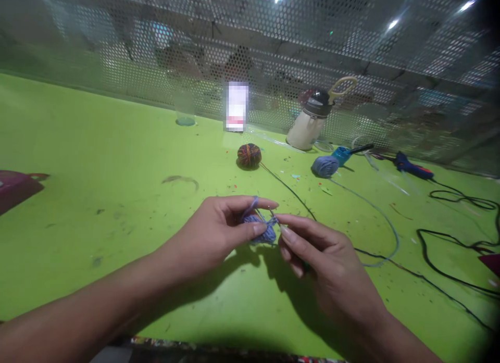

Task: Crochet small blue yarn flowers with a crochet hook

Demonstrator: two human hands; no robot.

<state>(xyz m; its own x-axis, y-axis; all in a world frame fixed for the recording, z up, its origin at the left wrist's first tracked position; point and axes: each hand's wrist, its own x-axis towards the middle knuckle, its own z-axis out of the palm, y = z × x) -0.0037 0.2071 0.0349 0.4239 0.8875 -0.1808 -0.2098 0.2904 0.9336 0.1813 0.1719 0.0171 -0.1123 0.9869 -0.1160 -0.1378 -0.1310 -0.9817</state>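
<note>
Near the middle of the view, my left hand [219,225] pinches a small piece of blue crochet work [261,232] between thumb and fingers. A strand of blue yarn loops over its outstretched index finger. My right hand [318,248] is closed on a thin crochet hook [272,213], whose tip meets the blue stitches; most of its handle is hidden in the fingers. Beyond the hands, on the green table, lie a blue yarn ball [325,166] with a strand curving to the right and a dark multicoloured yarn ball [249,156] with its own strand.
A perforated metal panel [265,50] stands along the back of the green table [117,149]. Before it are a blurred upright screen [237,105], a pale bottle with a dark lid [307,124] and a blue container [341,155]. A blue glue gun [413,166] trails black cable [429,248] at right.
</note>
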